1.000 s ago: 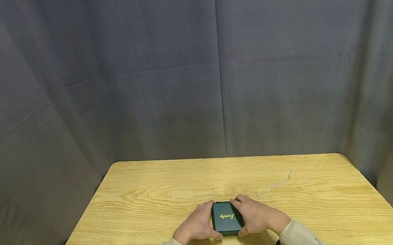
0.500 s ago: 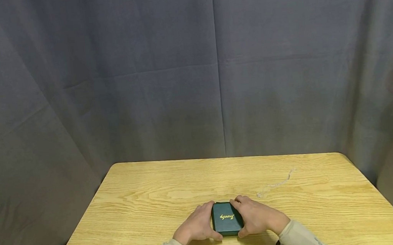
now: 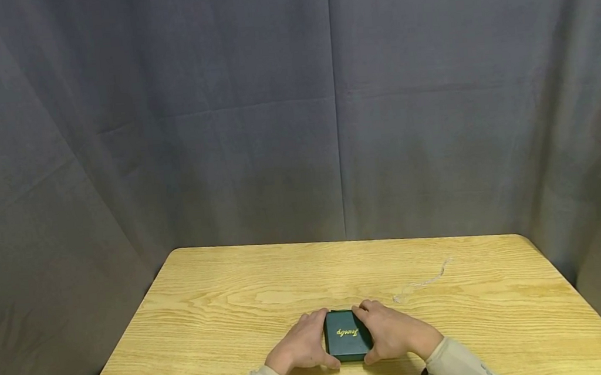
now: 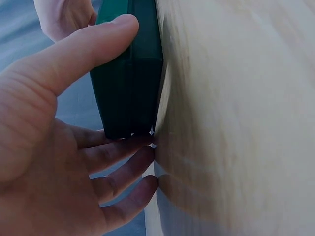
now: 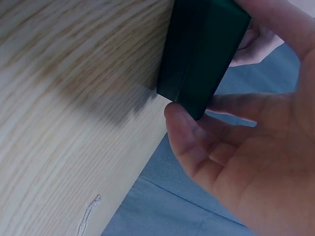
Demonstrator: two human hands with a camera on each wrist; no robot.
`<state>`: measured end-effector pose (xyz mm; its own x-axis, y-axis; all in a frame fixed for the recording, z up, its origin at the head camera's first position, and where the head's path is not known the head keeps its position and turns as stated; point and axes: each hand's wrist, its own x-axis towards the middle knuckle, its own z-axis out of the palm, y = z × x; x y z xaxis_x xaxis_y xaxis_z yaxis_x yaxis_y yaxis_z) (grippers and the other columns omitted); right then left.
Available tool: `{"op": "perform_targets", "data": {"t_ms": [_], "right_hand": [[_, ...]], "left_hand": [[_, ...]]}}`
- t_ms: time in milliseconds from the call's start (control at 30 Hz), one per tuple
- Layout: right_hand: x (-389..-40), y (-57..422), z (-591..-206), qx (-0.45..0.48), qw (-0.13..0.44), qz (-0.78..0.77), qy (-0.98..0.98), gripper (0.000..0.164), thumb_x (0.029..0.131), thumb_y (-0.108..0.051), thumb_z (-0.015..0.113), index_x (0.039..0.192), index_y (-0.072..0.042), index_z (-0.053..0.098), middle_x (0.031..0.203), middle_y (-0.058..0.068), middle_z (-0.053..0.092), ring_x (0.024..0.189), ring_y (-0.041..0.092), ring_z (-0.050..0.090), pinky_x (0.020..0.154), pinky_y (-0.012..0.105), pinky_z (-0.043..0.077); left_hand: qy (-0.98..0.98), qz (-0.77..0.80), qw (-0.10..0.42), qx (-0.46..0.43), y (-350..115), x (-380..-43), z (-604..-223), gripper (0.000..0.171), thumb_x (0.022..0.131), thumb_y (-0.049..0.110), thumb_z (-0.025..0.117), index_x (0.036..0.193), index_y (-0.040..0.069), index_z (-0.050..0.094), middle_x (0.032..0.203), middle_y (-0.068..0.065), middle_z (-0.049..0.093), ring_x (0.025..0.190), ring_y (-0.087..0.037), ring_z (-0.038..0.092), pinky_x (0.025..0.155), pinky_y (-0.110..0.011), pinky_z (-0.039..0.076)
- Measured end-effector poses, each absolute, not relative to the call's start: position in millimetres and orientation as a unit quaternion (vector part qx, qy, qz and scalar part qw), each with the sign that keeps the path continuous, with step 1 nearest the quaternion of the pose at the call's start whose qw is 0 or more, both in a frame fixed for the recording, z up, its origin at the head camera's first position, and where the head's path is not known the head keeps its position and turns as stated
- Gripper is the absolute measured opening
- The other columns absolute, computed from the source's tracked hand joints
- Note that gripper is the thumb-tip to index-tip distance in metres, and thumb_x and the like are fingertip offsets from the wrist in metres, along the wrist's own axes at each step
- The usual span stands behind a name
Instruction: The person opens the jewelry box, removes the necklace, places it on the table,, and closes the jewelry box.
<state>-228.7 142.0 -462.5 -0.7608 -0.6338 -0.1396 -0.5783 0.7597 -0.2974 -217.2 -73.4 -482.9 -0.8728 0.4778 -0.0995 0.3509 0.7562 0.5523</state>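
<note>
A dark green jewelry box, closed, sits on the table with gold "Jewelry" lettering upside down on its lid. My left hand holds its left side, thumb at the near edge and fingers toward the far edge. The right hand grips the opposite side the same way. In the left wrist view the left thumb lies on the box's near face, around the seam between lid and base. Fingertips of the right hand touch the box's far corner in the right wrist view.
A thin silvery chain lies loosely stretched on the wood-grain table, behind and right of the box. Grey curtains hang beyond the table's far edge and at both sides.
</note>
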Motion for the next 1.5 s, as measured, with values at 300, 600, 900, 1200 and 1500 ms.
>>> {"op": "perform_targets", "data": {"t_ms": [300,600,900,1200,1500], "right_hand": [[-228.7,141.0,-462.4,-0.320,0.120,-0.117,0.932,0.095,0.065,-0.043,0.084,0.137,0.003,0.044,0.125,0.013,0.048,0.107,0.024,0.049,0.084,0.039,0.047],[-230.4,141.4,-463.1,-0.322,0.124,-0.114,0.932,0.096,0.065,-0.044,0.084,0.137,0.003,0.044,0.126,0.014,0.048,0.106,0.024,0.049,0.084,0.039,0.047],[-228.4,140.1,-463.4,-0.324,0.119,-0.111,0.932,0.095,0.066,-0.043,0.084,0.138,0.005,0.043,0.127,0.015,0.049,0.108,0.025,0.050,0.086,0.038,0.047],[-230.6,139.5,-459.5,-0.328,0.128,-0.095,0.931,0.098,0.063,-0.046,0.085,0.137,0.003,0.045,0.124,0.014,0.052,0.103,0.024,0.051,0.084,0.038,0.047],[-232.5,137.8,-458.2,-0.326,0.120,-0.083,0.934,0.099,0.060,-0.050,0.086,0.135,0.001,0.047,0.119,0.011,0.054,0.100,0.023,0.051,0.083,0.039,0.048]], "left_hand": [[0.929,0.269,0.117,0.226,-73.4,-217.5,-485.6,0.091,0.063,0.037,0.088,0.136,0.009,0.041,0.126,-0.002,0.052,0.106,-0.018,0.047,0.091,-0.037,0.042],[0.934,0.257,0.115,0.221,-73.3,-218.0,-484.9,0.093,0.062,0.039,0.088,0.136,0.009,0.041,0.125,-0.003,0.053,0.110,-0.020,0.047,0.095,-0.038,0.041],[0.930,0.267,0.119,0.221,-73.4,-218.0,-482.3,0.089,0.060,0.037,0.090,0.132,0.012,0.044,0.118,0.002,0.054,0.098,-0.015,0.047,0.088,-0.034,0.043],[0.935,0.259,0.121,0.210,-72.5,-217.1,-483.3,0.093,0.059,0.039,0.090,0.134,0.011,0.042,0.118,0.003,0.053,0.096,-0.013,0.045,0.087,-0.033,0.043],[0.937,0.255,0.127,0.202,-72.4,-217.7,-482.2,0.096,0.059,0.039,0.090,0.136,0.011,0.040,0.120,0.002,0.053,0.099,-0.014,0.045,0.088,-0.035,0.044]]}}
